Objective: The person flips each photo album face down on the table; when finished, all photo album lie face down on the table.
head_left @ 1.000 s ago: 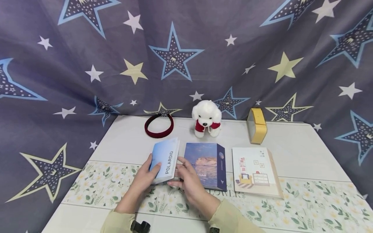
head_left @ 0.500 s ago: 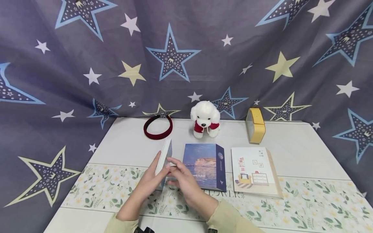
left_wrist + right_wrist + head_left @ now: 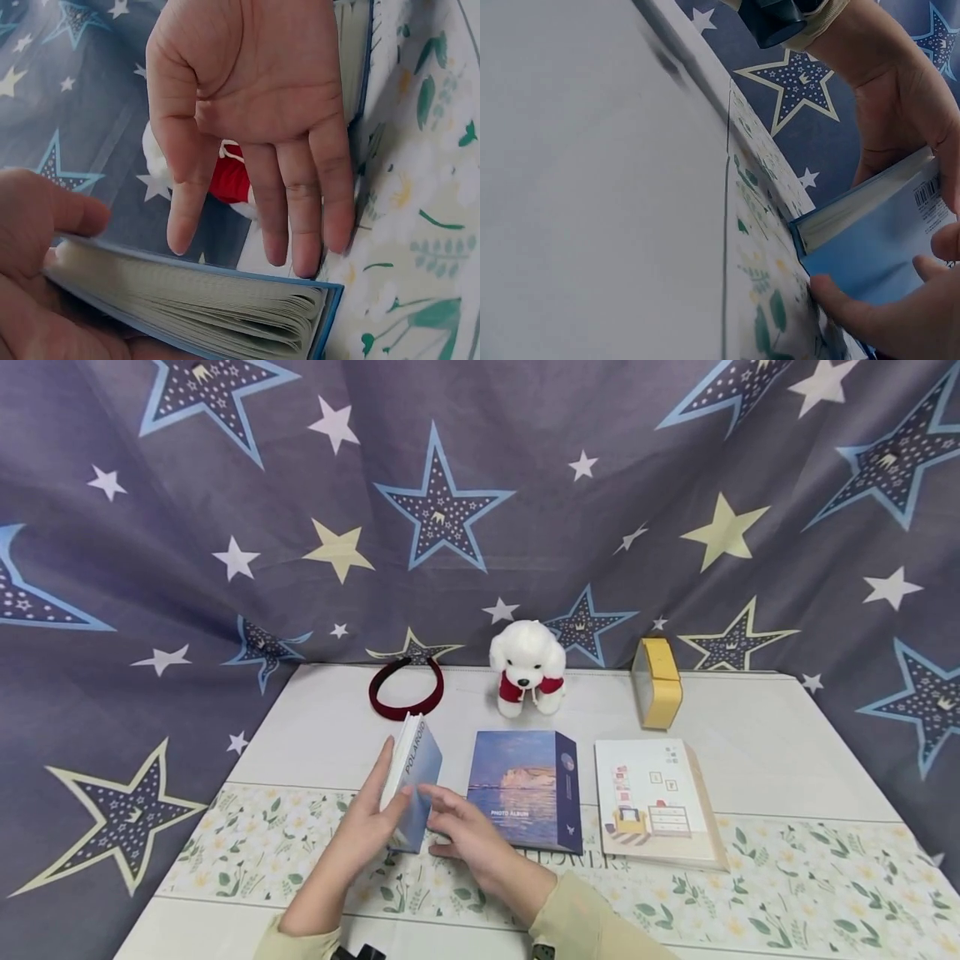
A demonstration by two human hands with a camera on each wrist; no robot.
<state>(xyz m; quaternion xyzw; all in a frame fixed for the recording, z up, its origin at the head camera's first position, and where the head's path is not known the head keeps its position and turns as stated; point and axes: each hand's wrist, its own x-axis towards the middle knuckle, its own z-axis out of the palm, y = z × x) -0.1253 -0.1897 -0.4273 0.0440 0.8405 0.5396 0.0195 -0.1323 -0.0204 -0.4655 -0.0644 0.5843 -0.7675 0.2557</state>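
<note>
My left hand grips a small blue photo album lettered POLAROID, thumb on one cover and fingers behind the other. The album stands tilted up on edge, its pale page edges showing in the left wrist view, where the left hand's thumb and fingers clasp one end. A barcode shows on its blue cover in the right wrist view. My right hand is at the album's right side, fingertips close to the cover; its fingers are extended in the left wrist view.
A dark blue photo album lies right of the hands, with a white illustrated book farther right. Behind stand a white plush dog and a yellow box-like object. A dark red headband lies at back left.
The left hand has turned the POLAROID album from leaning face-up to standing on edge, with its lettered side now facing right. The right hand's fingers have loosened beside it.
</note>
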